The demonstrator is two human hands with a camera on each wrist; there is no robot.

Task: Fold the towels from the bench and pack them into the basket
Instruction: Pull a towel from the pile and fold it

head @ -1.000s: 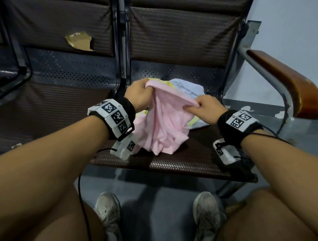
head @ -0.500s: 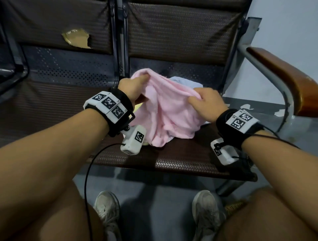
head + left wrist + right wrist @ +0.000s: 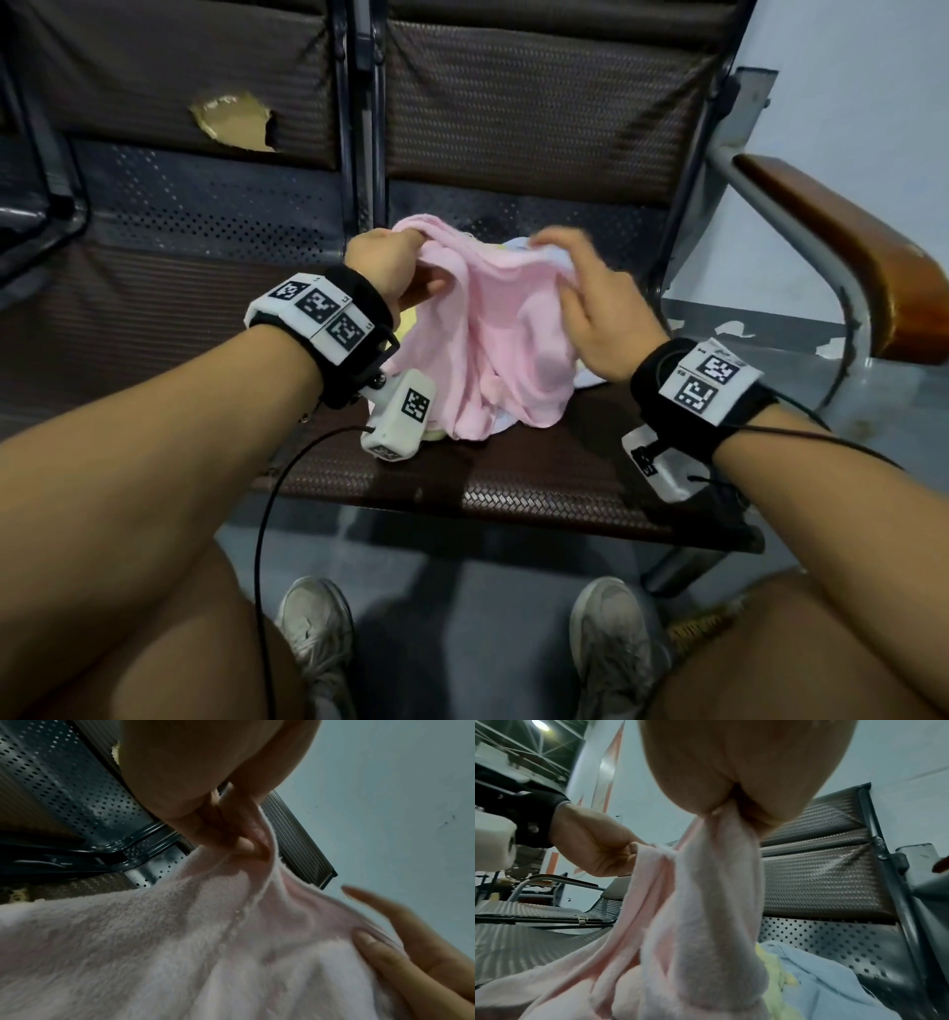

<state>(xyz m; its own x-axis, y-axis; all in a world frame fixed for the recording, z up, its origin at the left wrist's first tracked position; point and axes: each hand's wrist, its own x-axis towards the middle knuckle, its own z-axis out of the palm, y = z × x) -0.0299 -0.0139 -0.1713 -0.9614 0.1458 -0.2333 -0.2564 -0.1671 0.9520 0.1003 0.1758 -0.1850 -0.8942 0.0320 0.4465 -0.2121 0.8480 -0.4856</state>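
Both hands hold the pink towel (image 3: 513, 334) up off the bench seat (image 3: 539, 478), one at each end of its top edge. The left hand (image 3: 390, 267) pinches the hem between thumb and fingertips, as the left wrist view shows plainly. The right hand (image 3: 590, 308) has a bunch of cloth gathered under its palm with the thumb pressed against the front of the towel; one finger stands out straight in the left wrist view, so this hold looks looser than the other and is partly blurred.

Between the two hands the held edge runs left to right and sags in the middle; the rest of the towel hangs down in crumpled folds, its lower part resting on the seat just below the wrists. Neither hand is nearer than the other: each has its own end. As I judge it, the coming move turns on drawing the hands apart along that edge until the cloth hangs flat, and the right hand may need to work along to a true corner first.

Beyond and below the right hand lie a blue towel (image 3: 834, 973) and a yellow towel (image 3: 777, 981), touching the pink one. No basket shows in any view.
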